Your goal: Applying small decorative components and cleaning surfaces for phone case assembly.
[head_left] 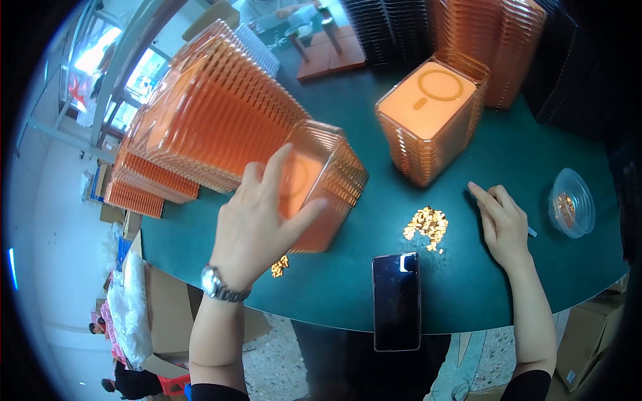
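My left hand (257,214), with a metal watch at its wrist, reaches over a stack of clear orange phone cases (344,177). Its thumb and fingers are spread across the top case, which has a ring mark on its orange panel. My right hand (503,224) rests on the table with fingers bent and thumb near the index fingertip. Whatever lies between those fingertips is too small to make out. The end of a thin white stick (532,232) sticks out beside this hand. Left of it lies a loose pile of small gold pieces (426,226).
A second orange case stack (428,100) stands behind the gold pile. Long case rows (221,113) lean at the left; black cases (388,30) stand at the back. A phone (396,301) overhangs the front edge. A clear bowl (572,204) with gold pieces sits at the right.
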`<state>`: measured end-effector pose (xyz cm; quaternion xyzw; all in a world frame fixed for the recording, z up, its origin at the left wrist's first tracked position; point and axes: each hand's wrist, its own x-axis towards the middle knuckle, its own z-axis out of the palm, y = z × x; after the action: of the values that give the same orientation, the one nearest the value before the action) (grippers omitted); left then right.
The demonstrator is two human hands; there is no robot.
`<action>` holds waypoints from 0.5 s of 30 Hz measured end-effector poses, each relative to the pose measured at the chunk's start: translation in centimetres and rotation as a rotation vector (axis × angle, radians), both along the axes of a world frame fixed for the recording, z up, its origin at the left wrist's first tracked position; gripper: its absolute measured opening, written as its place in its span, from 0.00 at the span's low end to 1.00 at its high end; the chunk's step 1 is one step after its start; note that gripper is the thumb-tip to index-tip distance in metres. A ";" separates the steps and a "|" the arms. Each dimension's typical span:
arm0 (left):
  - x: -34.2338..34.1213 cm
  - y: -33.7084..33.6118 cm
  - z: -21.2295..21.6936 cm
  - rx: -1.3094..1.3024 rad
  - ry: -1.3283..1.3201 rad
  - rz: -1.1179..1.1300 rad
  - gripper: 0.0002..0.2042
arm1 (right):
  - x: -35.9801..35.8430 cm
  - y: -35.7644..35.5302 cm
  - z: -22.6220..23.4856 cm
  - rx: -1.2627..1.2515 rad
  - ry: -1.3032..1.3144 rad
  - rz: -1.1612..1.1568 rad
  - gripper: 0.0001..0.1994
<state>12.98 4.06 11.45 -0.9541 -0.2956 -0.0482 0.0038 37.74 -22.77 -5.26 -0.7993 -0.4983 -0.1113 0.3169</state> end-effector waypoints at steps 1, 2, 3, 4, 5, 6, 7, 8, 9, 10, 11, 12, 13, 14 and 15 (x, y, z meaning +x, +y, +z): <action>-0.2 0.0 -0.1 0.014 0.028 -0.009 0.44 | 0.1 -0.2 0.0 -0.006 0.008 -0.016 0.20; -0.5 -0.3 0.2 0.016 0.037 -0.017 0.44 | 0.1 -0.1 0.1 -0.009 0.015 -0.008 0.19; -0.8 -0.6 0.5 0.001 0.047 -0.017 0.46 | 0.2 0.0 0.1 -0.016 0.021 -0.002 0.19; -1.0 -0.8 0.7 -0.015 0.056 -0.016 0.47 | 0.2 0.0 0.0 -0.018 0.030 -0.012 0.19; -1.7 -1.0 1.1 0.073 0.039 -0.057 0.48 | 0.0 0.3 0.1 -0.020 0.033 -0.006 0.19; -1.1 -1.3 1.7 0.067 0.042 -0.068 0.48 | 0.0 0.3 0.1 -0.032 0.031 -0.011 0.19; -0.3 -1.8 2.8 0.092 -0.019 -0.125 0.47 | 0.1 0.2 0.1 -0.039 0.033 -0.022 0.19; 0.5 -2.3 3.8 0.118 -0.080 -0.181 0.47 | 0.1 0.1 0.0 -0.033 0.026 -0.022 0.19; 1.7 -2.4 4.5 0.112 -0.082 -0.188 0.47 | 0.2 0.1 0.1 -0.026 0.016 -0.020 0.19; 3.7 -2.3 5.1 0.126 -0.186 -0.336 0.45 | 0.2 0.0 0.1 -0.032 0.014 -0.029 0.19; 6.1 -2.2 5.5 0.138 -0.287 -0.483 0.44 | 0.3 -0.2 -0.1 -0.026 0.029 -0.028 0.19; 7.9 -3.2 7.1 -0.073 -0.334 -0.391 0.43 | 0.0 0.6 0.3 0.013 0.045 0.004 0.19; 11.8 -3.0 4.8 -0.368 -0.393 -0.341 0.41 | 0.2 -0.2 -0.7 -0.036 0.071 -0.034 0.20; 14.6 -2.6 3.8 -0.378 -0.395 -0.352 0.41 | 0.3 -0.4 -0.8 -0.043 0.068 -0.046 0.20; 16.8 -1.7 2.6 -0.097 -0.379 -0.426 0.40 | 0.2 -0.3 -0.6 -0.029 0.070 -0.027 0.20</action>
<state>29.77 2.39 14.08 -0.9678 -0.0858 -0.2109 -0.1075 37.90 -23.08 -5.86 -0.8139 -0.4776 -0.0801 0.3211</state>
